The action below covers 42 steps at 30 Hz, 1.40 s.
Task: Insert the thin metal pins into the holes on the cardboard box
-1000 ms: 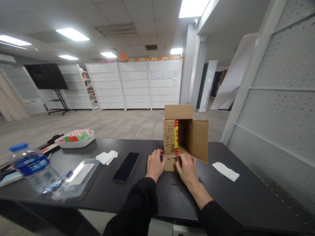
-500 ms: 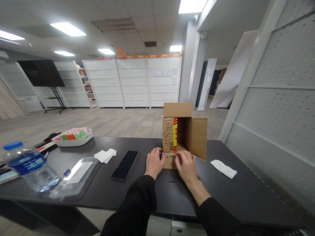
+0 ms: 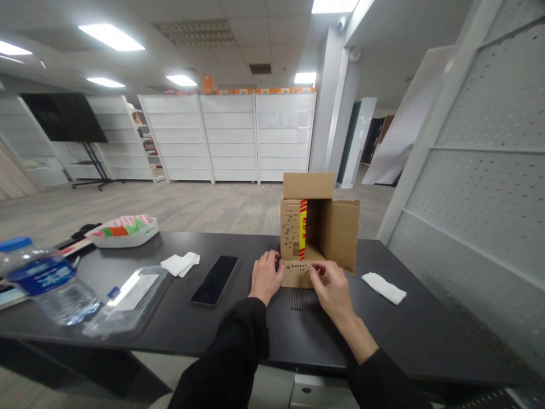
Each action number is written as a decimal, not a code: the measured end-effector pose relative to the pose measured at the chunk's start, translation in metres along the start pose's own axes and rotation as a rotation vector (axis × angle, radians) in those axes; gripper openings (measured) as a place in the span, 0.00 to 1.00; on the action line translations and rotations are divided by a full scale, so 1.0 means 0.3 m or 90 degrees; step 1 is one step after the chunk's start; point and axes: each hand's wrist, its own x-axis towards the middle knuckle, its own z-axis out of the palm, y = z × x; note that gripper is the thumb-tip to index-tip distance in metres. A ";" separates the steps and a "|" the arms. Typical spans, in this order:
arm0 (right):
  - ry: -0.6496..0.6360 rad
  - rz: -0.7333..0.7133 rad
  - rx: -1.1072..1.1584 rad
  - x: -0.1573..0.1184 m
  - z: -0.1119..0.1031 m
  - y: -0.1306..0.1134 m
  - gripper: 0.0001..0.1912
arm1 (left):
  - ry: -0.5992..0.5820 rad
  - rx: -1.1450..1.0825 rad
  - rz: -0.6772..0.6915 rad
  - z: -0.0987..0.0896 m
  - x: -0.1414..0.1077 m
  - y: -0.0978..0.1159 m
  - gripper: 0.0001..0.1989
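More of the front flap (image 3: pixel 293 278) and its small holes (image 3: pixel 299 266) shows than before, the right hand (image 3: pixel 334 288) having shifted rightward. Its thumb and forefinger pinch a thin dark piece (image 3: pixel 307 271) over the flap. Bent-fingered, the left hand (image 3: pixel 265 277) touches the flap's left edge; whether it grips is unclear. The open box (image 3: pixel 290 227) stands on the table (image 3: pixel 251 335), behind thin rods (image 3: pixel 297 299).

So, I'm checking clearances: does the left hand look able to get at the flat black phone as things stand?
Probably yes: the phone lies left of the left hand, with only dark tabletop between them, and nothing seems to cover it.
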 end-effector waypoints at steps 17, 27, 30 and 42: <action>-0.165 -0.088 -0.002 -0.121 -0.061 -0.025 0.05 | 0.003 -0.012 -0.002 0.002 0.003 -0.001 0.05; -0.255 -0.076 -0.034 -0.129 -0.066 -0.032 0.06 | 0.000 -0.016 -0.005 0.003 0.002 0.001 0.05; -0.271 -0.081 -0.041 -0.128 -0.067 -0.038 0.07 | -0.004 -0.014 -0.009 0.003 0.002 0.001 0.06; -0.317 -0.096 -0.050 -0.127 -0.070 -0.045 0.07 | -0.002 -0.012 -0.005 0.005 0.002 -0.002 0.06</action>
